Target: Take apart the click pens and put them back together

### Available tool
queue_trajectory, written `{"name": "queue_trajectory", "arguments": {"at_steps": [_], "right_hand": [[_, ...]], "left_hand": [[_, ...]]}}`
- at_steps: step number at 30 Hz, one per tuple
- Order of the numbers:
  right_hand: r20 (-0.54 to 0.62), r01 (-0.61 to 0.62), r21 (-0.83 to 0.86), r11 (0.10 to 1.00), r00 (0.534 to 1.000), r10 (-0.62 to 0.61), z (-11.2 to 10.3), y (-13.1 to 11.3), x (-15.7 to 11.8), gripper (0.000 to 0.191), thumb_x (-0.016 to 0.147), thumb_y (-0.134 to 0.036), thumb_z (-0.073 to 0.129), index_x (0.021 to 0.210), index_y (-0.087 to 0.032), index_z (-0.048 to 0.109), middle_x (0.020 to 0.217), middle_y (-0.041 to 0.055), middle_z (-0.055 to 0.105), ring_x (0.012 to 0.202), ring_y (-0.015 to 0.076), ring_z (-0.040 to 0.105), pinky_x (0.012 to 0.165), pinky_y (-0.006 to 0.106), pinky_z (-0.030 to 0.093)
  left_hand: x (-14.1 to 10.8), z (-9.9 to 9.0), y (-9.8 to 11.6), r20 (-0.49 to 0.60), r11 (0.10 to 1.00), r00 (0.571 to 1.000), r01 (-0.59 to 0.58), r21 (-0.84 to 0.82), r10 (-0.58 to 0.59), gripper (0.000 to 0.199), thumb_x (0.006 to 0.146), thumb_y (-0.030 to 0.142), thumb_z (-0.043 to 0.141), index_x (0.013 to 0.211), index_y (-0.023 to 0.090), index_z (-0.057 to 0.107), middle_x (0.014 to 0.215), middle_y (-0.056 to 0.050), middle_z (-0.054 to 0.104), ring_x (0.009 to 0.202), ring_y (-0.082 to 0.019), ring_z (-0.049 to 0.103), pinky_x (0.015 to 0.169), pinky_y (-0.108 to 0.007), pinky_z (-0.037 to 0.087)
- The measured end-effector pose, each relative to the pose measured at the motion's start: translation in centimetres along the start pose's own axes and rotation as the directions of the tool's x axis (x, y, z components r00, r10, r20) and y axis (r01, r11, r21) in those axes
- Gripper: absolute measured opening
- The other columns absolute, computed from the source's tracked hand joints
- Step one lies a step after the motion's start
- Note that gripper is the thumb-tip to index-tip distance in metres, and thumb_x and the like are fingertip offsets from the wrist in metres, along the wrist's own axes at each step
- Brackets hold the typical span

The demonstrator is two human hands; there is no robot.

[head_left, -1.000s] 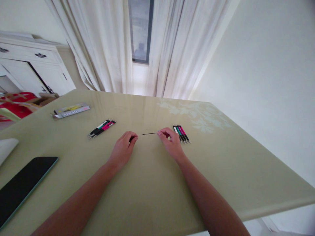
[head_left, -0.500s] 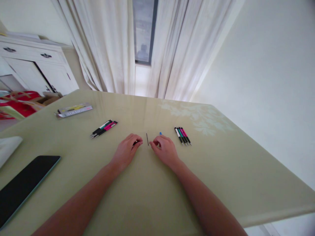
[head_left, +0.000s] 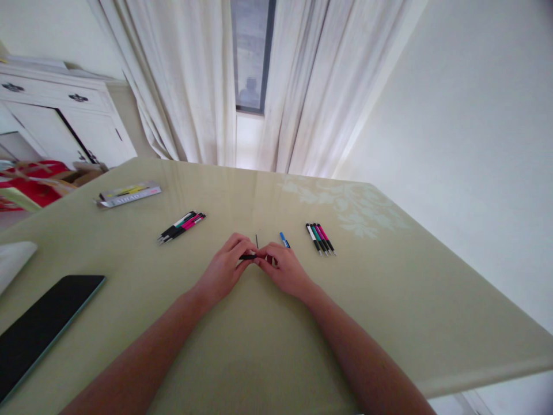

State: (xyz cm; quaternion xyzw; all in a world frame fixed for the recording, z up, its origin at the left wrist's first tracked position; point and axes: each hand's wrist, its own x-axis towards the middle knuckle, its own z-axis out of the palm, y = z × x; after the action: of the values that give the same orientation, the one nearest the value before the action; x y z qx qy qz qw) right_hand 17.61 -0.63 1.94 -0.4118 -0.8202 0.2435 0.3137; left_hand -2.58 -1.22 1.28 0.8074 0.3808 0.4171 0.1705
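The left hand [head_left: 228,262] held a short, slim black pen part [head_left: 247,257] in a narrow pinch between thumb and fingers, low over the glossy pale green-beige tabletop [head_left: 268,340]. The right hand [head_left: 285,270] met it there, thumb and fingers drawn close together at the part's right end; whether they gripped that part or some smaller piece could not be told. Just beyond the meeting fingertips lay a thin dark refill-like rod [head_left: 256,240], its near end hidden by the hands. A blue pen-like piece with a dark end [head_left: 284,238] lay just past the right hand, partly covered by it. Farther right, four slim pens with white, green and pink barrels and black grips [head_left: 320,239] lay side by side, while a looser bundle of similar pens [head_left: 181,227] rested beyond the left hand, to its left.
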Motion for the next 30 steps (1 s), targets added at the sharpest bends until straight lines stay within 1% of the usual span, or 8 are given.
{"name": "queue_trajectory", "arguments": {"at_steps": [5, 11, 16, 19, 22, 25, 28, 30], "right_hand": [[0.038, 0.044, -0.086, 0.995, 0.998, -0.041, 0.1, 0.3, -0.2, 0.01, 0.099, -0.021, 0.06, 0.099, -0.019, 0.07, 0.088, 0.0009, 0.065, 0.082, 0.0141, 0.06, 0.077, 0.027, 0.045], [0.037, 0.019, -0.143, 0.989, 0.999, -0.014, 0.2, 0.6, -0.2, 0.007, 0.097, -0.023, 0.065, 0.1, -0.02, 0.071, 0.09, 0.0007, 0.066, 0.081, 0.0135, 0.06, 0.077, 0.027, 0.045], [0.052, 0.037, -0.153, 0.988, 0.998, -0.029, 0.1, 0.3, -0.2, 0.009, 0.099, -0.022, 0.062, 0.1, -0.021, 0.071, 0.091, 0.0006, 0.067, 0.084, 0.0132, 0.061, 0.08, 0.026, 0.045], [0.013, 0.009, -0.172, 0.985, 1.0, -0.007, 0.0, 0.4, -0.2, 0.007, 0.098, -0.022, 0.064, 0.098, -0.021, 0.071, 0.091, 0.0006, 0.068, 0.085, 0.0134, 0.061, 0.08, 0.026, 0.045], [-0.09, -0.09, -0.232, 0.969, 0.993, 0.071, -0.1, 0.7, -0.1, 0.008, 0.096, -0.025, 0.067, 0.092, -0.019, 0.07, 0.088, 0.0012, 0.067, 0.078, 0.0135, 0.06, 0.075, 0.026, 0.045], [-0.167, -0.171, -0.29, 0.942, 0.978, 0.127, -0.3, 1.2, 0.1, 0.01, 0.094, -0.027, 0.069, 0.088, -0.019, 0.069, 0.086, 0.0022, 0.067, 0.075, 0.0146, 0.059, 0.072, 0.027, 0.044], [-0.161, -0.183, -0.314, 0.931, 0.977, 0.138, -0.3, 1.5, 0.2, 0.008, 0.095, -0.024, 0.067, 0.09, -0.019, 0.07, 0.089, 0.0039, 0.068, 0.078, 0.0161, 0.061, 0.073, 0.027, 0.046], [-0.141, -0.168, -0.329, 0.929, 0.982, 0.127, -0.2, 1.5, 0.1, 0.008, 0.096, -0.022, 0.065, 0.094, -0.019, 0.072, 0.092, 0.0054, 0.069, 0.084, 0.0175, 0.063, 0.077, 0.028, 0.047]], "left_hand": [[-0.1, 0.1, -0.6, -0.026, 0.999, 0.999, -0.035, 0.021, 0.036, 0.008, 0.094, 0.016, 0.065, 0.099, 0.022, 0.066, 0.108, -0.003, 0.057, 0.102, -0.017, 0.062, 0.092, -0.03, 0.053], [-0.1, -0.1, -0.9, 0.03, 0.995, 0.997, -0.069, 0.073, 0.067, 0.009, 0.096, 0.016, 0.061, 0.096, 0.022, 0.068, 0.103, -0.003, 0.058, 0.097, -0.017, 0.061, 0.086, -0.03, 0.051], [-0.1, -0.1, -0.9, 0.028, 0.985, 0.994, -0.111, 0.128, 0.108, 0.011, 0.097, 0.016, 0.06, 0.096, 0.021, 0.069, 0.1, -0.004, 0.061, 0.095, -0.019, 0.059, 0.086, -0.032, 0.049], [-0.1, -0.3, -0.9, 0.012, 0.982, 0.998, -0.057, 0.177, 0.056, 0.011, 0.098, 0.017, 0.058, 0.096, 0.021, 0.068, 0.098, -0.004, 0.063, 0.095, -0.02, 0.059, 0.087, -0.035, 0.049], [0.1, -0.4, -0.8, -0.016, 0.972, 0.999, 0.039, 0.23, -0.037, 0.01, 0.098, 0.024, 0.059, 0.1, 0.021, 0.068, 0.099, -0.005, 0.067, 0.096, -0.022, 0.06, 0.09, -0.039, 0.049], [0.2, -0.2, -0.7, 0.083, 0.978, 0.996, 0.016, 0.206, -0.034, 0.013, 0.099, 0.029, 0.058, 0.104, 0.022, 0.068, 0.109, -0.006, 0.07, 0.104, -0.023, 0.062, 0.096, -0.042, 0.048], [0.1, 0.5, -0.7, 0.24, 0.987, 0.971, -0.045, 0.154, 0.007, 0.013, 0.099, 0.024, 0.056, 0.103, 0.024, 0.068, 0.123, -0.005, 0.07, 0.115, -0.024, 0.062, 0.101, -0.044, 0.047], [0.1, 0.8, -0.6, 0.288, 0.991, 0.958, -0.049, 0.125, 0.011, 0.013, 0.099, 0.022, 0.057, 0.104, 0.024, 0.069, 0.119, -0.004, 0.073, 0.113, -0.024, 0.064, 0.1, -0.043, 0.048]]}}
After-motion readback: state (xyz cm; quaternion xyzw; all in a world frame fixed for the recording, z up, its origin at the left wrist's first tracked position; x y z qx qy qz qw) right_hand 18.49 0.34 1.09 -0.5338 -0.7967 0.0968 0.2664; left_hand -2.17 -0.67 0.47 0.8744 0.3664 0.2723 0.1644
